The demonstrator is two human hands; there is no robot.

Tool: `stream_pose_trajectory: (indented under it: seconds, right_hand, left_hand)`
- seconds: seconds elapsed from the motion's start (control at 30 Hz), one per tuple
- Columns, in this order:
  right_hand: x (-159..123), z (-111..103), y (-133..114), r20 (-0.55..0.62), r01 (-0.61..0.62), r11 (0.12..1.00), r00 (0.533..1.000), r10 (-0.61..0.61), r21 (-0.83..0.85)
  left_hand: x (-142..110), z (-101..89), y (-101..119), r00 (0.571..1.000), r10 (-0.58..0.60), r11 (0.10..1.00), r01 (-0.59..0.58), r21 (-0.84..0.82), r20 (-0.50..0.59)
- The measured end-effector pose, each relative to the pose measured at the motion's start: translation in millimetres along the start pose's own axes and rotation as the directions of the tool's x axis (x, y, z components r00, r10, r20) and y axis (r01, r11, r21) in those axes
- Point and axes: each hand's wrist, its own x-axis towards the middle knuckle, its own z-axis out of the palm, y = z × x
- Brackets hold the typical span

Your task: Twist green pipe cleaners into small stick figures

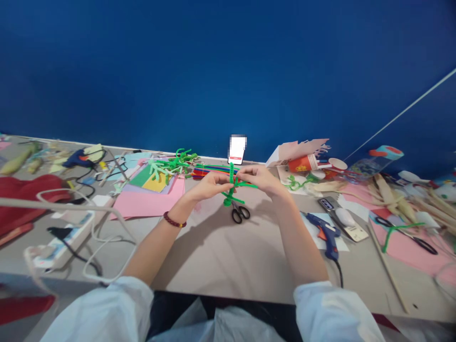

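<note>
My left hand [208,185] and my right hand [259,178] meet above the table, both pinched on a green pipe-cleaner figure [232,187] with short arms sticking out sideways. Its stem stands upright between my fingertips and a curled end hangs below. Black-handled scissors [239,212] lie on the table just under the figure. A dark red bead bracelet [174,221] is on my left wrist.
Coloured paper sheets [149,194], more green pipe cleaners [171,166] and a bundle of coloured ones [213,170] lie left of my hands. A phone [237,149] leans on the blue wall. A blue glue gun [326,235], a red paper cup [302,164] and wooden sticks [395,197] are right. A power strip [67,237] with cables is at left.
</note>
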Motion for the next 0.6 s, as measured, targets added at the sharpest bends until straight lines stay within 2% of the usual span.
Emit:
stream_pose_trajectory:
  seconds: [0.17,0.27,0.47,0.53,0.6]
  right_hand:
    - [1.9,0.6,1.6,0.037,-0.014,0.998,0.999,0.012,0.053]
    - [2.5,0.0,1.9,0.019,-0.019,0.997,1.0,0.018,0.072]
    - [4.0,-0.6,6.8,-0.018,-0.02,0.995,1.0,0.021,0.098]
    - [6.7,0.8,9.4,-0.031,-0.012,0.996,0.999,0.015,0.09]
    - [10.1,2.2,10.6,-0.132,0.056,0.998,0.99,-0.057,-0.009]
  left_hand:
    - [1.0,1.8,1.8,0.999,0.034,0.997,-0.033,0.063,-0.014]
    - [2.6,4.3,-1.0,0.999,0.033,0.999,-0.033,0.019,-0.013]
    - [4.0,6.4,-2.6,0.998,-0.05,0.977,0.042,-0.208,-0.032]
    - [4.0,6.7,-1.1,0.993,-0.108,0.941,0.085,-0.328,-0.051]
    - [4.5,6.8,-0.6,0.982,-0.187,0.872,0.147,-0.467,-0.039]
